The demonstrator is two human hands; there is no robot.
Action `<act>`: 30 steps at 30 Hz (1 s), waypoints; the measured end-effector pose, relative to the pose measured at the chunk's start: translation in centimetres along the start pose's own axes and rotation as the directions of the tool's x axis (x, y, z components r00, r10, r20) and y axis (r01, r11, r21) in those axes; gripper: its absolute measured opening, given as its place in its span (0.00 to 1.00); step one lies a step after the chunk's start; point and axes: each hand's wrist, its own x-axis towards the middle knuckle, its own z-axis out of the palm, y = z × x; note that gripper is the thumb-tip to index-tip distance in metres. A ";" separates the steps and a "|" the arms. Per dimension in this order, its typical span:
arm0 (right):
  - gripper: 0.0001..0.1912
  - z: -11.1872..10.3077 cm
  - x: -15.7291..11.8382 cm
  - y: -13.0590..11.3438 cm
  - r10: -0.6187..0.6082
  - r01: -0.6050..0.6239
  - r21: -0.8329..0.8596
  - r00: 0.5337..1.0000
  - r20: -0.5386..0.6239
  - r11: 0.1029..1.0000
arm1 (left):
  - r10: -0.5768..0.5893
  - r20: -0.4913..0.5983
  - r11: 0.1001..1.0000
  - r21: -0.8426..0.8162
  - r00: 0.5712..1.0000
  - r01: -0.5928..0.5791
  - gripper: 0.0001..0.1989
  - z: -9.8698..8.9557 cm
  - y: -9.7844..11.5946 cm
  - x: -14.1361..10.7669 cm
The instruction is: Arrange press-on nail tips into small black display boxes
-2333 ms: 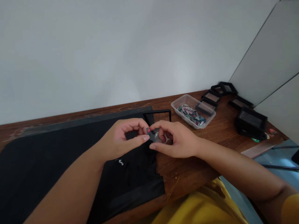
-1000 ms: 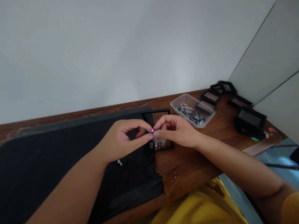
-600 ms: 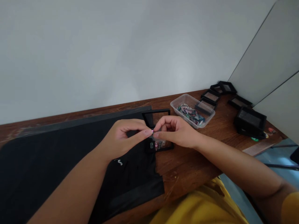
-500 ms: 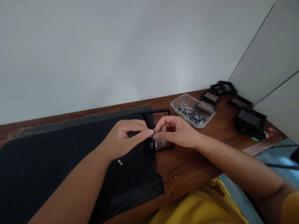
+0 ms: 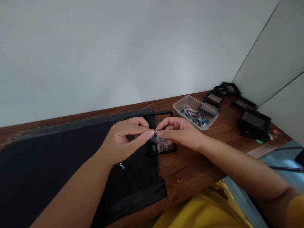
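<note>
Between the thumb and fingertips of my left hand (image 5: pixel 129 136) is a tiny shiny piece that looks like a press-on nail (image 5: pixel 155 132). From the other side, my right hand (image 5: pixel 182 133) pinches it too, thumb and index finger closed. Both hands hover over a shallow black-framed box (image 5: pixel 163 112), partly covering it. Inside its lower part lie several decorated press-on nails, among them a pink one (image 5: pixel 159 148) and a dark green one (image 5: pixel 154 148).
A clear plastic tub (image 5: pixel 215 117) of many coloured nails stands behind my right hand. More black-framed boxes (image 5: pixel 255 120) are stacked and scattered at the right. A black mat (image 5: pixel 59 167) covers the table's left, with a small white scrap (image 5: pixel 122 165) on it.
The small nail at my fingertips has turned and now glints pink. My hands have shifted slightly up, and more of the nails in the box show beneath them.
</note>
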 end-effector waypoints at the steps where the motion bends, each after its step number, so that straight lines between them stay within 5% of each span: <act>1: 0.22 0.0 0.0 -0.1 -0.001 0.001 0.012 1.000 0.007 1.000 | 0.011 0.002 1.000 0.004 1.000 -0.011 0.13 0.0 0.0 0.0; 10: 0.05 0.2 0.0 -0.9 0.088 -0.083 0.074 0.994 -0.066 0.994 | 0.000 0.003 0.997 0.073 1.000 0.000 0.12 0.3 0.0 -0.2; 30: 0.04 0.6 0.0 -1.2 0.149 -0.144 0.046 0.978 -0.147 0.989 | 0.009 0.035 0.998 0.069 0.999 -0.011 0.14 0.8 0.3 0.1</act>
